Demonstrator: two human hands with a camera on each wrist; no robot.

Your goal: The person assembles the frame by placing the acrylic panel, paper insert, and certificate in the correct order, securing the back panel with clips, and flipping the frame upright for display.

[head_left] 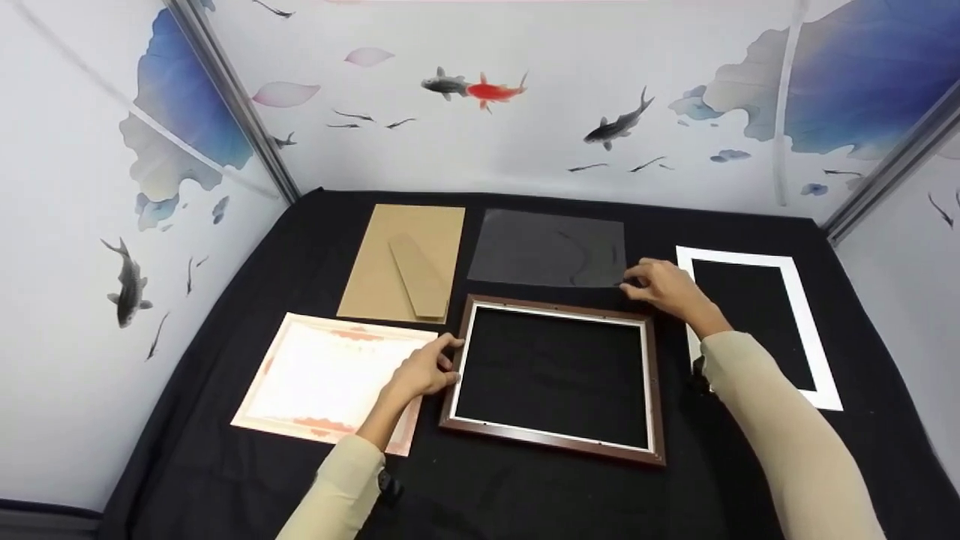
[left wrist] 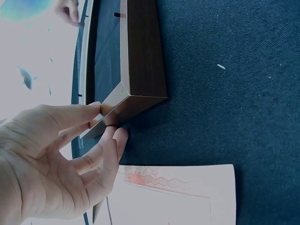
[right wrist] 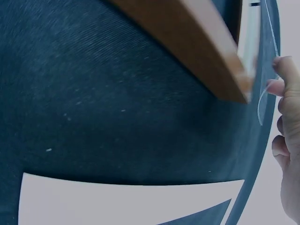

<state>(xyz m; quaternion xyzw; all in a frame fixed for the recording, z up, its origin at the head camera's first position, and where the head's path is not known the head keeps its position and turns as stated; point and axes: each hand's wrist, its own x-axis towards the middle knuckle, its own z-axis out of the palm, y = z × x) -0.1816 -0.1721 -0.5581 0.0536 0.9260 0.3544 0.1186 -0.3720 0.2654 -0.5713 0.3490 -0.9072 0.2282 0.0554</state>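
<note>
My left hand [head_left: 421, 367] holds the left side of a brown wooden picture frame [head_left: 556, 443], thumb on top and fingers along the outer side. The frame lies on the black cloth, its inner edge lined in white. In the left wrist view, the thumb and fingertips meet the frame [left wrist: 146, 56] near a corner. Beyond the frame's far side, my right hand [head_left: 664, 286] pinches the near right corner of a clear plastic sheet [head_left: 536, 247]. The right wrist view shows that sheet [right wrist: 260, 110] as a thin curved edge between thumb and finger.
A cream paper with a reddish ornamental border [head_left: 322, 375] lies left of the frame. Behind it is a brown backing board [head_left: 375, 270] with a stand flap [head_left: 420, 281]. A white mat [head_left: 805, 322] lies at right, partly under the right arm. Printed white panels [head_left: 525, 161] enclose the table.
</note>
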